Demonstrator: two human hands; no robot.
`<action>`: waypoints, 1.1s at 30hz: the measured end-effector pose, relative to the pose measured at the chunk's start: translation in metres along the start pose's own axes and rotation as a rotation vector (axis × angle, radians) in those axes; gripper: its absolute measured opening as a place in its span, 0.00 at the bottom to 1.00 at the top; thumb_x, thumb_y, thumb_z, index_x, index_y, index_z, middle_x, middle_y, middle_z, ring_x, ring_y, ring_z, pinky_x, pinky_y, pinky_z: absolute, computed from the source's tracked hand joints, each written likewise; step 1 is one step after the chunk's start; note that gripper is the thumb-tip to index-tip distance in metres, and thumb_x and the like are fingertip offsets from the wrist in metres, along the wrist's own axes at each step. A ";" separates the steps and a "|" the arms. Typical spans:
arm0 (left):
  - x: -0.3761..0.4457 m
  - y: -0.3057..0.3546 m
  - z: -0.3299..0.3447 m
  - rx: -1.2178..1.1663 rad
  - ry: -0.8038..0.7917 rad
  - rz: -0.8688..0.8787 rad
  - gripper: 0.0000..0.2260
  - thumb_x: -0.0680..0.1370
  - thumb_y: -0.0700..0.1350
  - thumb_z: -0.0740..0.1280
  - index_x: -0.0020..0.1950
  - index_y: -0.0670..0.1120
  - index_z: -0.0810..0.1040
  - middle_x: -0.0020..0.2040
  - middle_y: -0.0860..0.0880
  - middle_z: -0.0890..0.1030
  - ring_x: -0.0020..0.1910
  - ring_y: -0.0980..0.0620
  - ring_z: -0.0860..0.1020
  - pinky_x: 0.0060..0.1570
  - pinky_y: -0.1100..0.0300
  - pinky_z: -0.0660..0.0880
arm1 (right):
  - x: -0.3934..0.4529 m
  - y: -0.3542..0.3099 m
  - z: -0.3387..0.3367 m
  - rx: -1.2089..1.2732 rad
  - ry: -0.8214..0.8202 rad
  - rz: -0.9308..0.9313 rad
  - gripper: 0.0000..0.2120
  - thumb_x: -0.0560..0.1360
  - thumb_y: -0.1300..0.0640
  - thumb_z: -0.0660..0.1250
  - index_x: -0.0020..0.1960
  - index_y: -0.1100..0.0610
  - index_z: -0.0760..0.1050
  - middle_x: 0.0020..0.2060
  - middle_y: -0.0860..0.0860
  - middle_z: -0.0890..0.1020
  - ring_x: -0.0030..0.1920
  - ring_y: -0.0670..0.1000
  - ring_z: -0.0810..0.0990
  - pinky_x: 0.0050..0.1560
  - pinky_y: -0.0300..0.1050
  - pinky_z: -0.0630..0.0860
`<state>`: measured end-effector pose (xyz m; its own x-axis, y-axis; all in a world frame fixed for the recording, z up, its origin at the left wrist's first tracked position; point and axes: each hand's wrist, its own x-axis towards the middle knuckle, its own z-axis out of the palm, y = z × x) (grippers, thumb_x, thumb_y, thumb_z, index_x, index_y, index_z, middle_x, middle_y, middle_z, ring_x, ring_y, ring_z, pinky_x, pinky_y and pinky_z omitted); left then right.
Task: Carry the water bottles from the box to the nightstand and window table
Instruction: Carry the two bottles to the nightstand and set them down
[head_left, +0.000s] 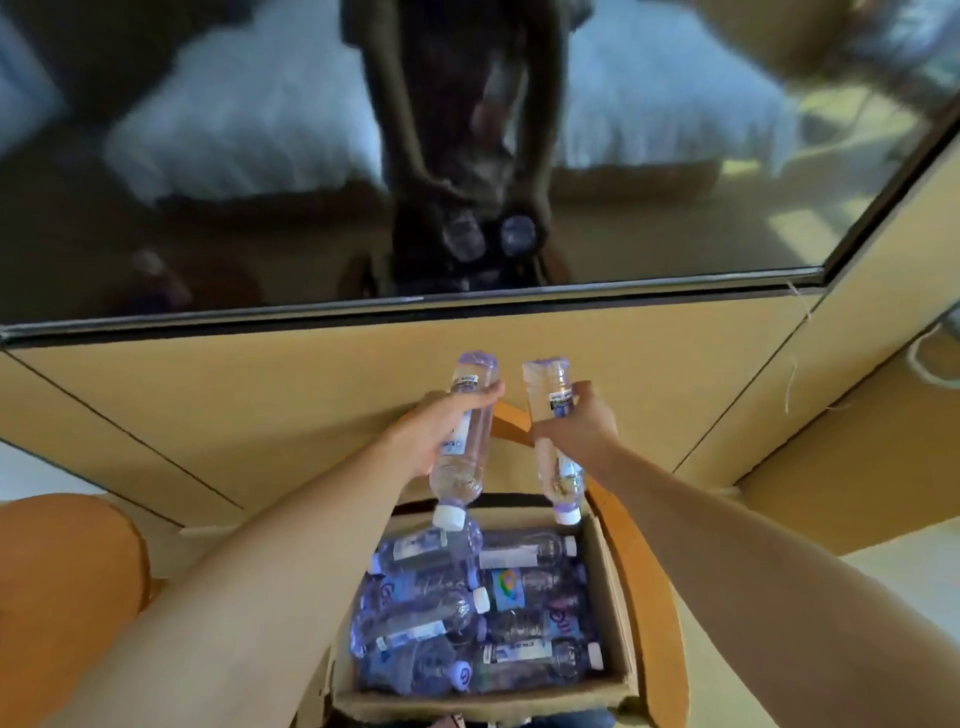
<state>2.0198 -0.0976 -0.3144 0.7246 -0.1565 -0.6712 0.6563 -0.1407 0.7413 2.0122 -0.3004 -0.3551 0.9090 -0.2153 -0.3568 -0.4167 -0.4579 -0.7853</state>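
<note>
Both arms reach forward over the box (613, 587); the left hand (439, 434) grips one bottle (464, 441), the right hand (579, 428) another bottle (553, 441), each cap-down above the box; more bottles (467, 613) lie heaped inside; the box's near edge is cut off; the dark screen (208, 156) shows only a blurred reflection.

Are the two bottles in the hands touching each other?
Apart. The head view shows wall panel between the left hand's bottle and the right hand's bottle along their whole length.
</note>
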 end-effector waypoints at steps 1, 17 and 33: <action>-0.003 0.013 0.005 0.023 0.010 0.037 0.28 0.56 0.61 0.85 0.46 0.45 0.82 0.37 0.45 0.84 0.33 0.46 0.83 0.39 0.55 0.79 | -0.002 -0.009 -0.010 0.089 0.017 0.006 0.34 0.62 0.57 0.80 0.62 0.56 0.67 0.49 0.53 0.81 0.47 0.57 0.84 0.49 0.56 0.84; -0.068 0.152 0.124 0.228 -0.446 0.458 0.32 0.62 0.58 0.84 0.58 0.42 0.80 0.41 0.45 0.86 0.35 0.45 0.85 0.36 0.54 0.81 | -0.140 -0.073 -0.135 0.723 0.590 -0.025 0.26 0.68 0.50 0.83 0.59 0.55 0.74 0.46 0.57 0.83 0.41 0.55 0.84 0.36 0.48 0.85; -0.301 0.021 0.354 0.605 -1.230 0.548 0.28 0.61 0.61 0.83 0.50 0.42 0.86 0.44 0.41 0.87 0.40 0.42 0.87 0.41 0.51 0.84 | -0.475 0.057 -0.222 0.691 1.315 0.041 0.25 0.67 0.54 0.83 0.56 0.53 0.71 0.39 0.56 0.85 0.31 0.53 0.86 0.30 0.46 0.80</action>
<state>1.7403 -0.3994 -0.0966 0.0144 -0.9926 -0.1204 -0.0442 -0.1209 0.9917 1.5555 -0.4161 -0.1179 0.0832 -0.9963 0.0222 -0.0139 -0.0235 -0.9996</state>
